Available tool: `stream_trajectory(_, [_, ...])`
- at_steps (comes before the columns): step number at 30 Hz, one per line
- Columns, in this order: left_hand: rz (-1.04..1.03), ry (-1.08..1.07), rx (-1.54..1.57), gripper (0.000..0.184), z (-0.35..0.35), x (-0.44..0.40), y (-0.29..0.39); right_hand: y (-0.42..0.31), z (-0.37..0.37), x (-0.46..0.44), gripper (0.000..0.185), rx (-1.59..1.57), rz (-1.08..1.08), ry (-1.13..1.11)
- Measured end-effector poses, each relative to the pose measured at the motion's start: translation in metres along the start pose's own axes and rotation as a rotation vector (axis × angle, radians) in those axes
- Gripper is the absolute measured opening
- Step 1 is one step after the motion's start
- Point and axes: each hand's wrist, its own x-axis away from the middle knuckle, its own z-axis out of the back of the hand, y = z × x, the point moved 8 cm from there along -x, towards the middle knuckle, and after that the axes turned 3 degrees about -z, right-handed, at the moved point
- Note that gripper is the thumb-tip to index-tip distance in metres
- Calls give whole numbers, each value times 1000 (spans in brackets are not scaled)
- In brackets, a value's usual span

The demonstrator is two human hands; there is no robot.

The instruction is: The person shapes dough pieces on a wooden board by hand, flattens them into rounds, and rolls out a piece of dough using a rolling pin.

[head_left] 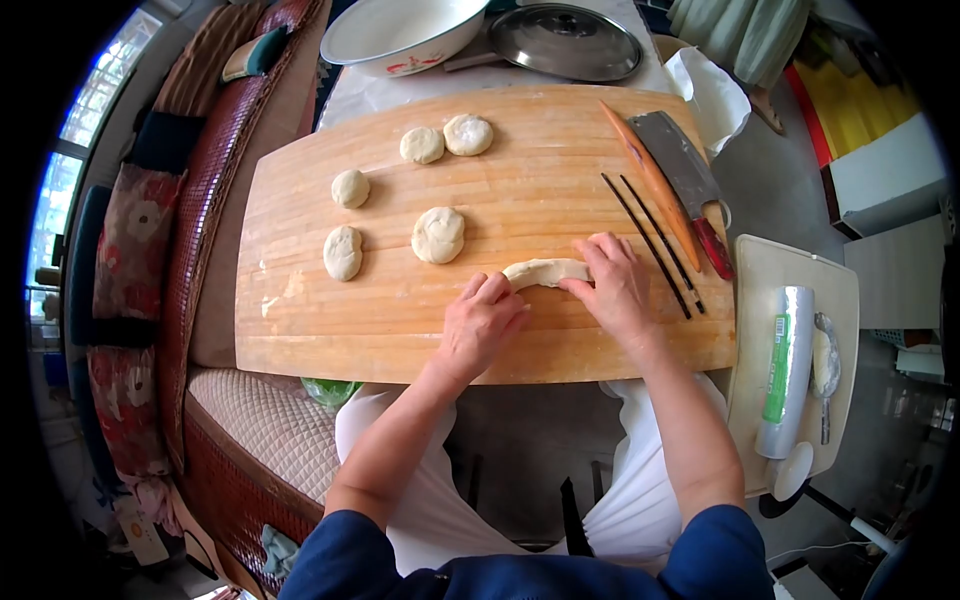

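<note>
A short rope of pale dough (546, 272) lies curved on the wooden board (330, 330), its middle showing between my hands. At its left end my left hand (482, 322) is closed, fingers curled over the dough. My right hand (612, 285) pinches the right end between thumb and fingers. Just left of the rope sits a large round of dough (438, 235). Further left are an oval piece (343, 253) and a small ball (350, 189). Two flattened rounds (422, 146) (468, 135) touch each other near the back.
Right of my right hand lie black chopsticks (655, 240), a wooden rolling pin (655, 180) and a cleaver (680, 160). Behind the board are an enamel basin (400, 35) and a metal lid (566, 42). A tray (745, 400) at right holds a wrap roll (787, 370).
</note>
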Motion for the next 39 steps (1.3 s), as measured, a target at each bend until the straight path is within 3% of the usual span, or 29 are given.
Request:
stream_trajectory(6, [180,132,-3,14,-5,-2,-10,-1,-14,7,33,-138,-65,-122])
stream_trajectory(15, [298,190,-54,14,-6,-7,-16,-10,-15,25,29,-143,-78,-215])
stream_trajectory(24, [166,64,-87,20,-8,-9,-7,-7,-16,24,30,-187,-117,-156])
stream_trajectory(31, [173,-274,289,44,1,-9,-23,-22,-13,14,37,-65,-3,-78])
stream_trajectory(37, [14,-261,55,34,13,-18,-21,-34,-30,4,34,-25,45,-105])
stream_trajectory(39, [63,-318,173,38,7,-18,-24,-34,-32,3,32,-29,64,-82])
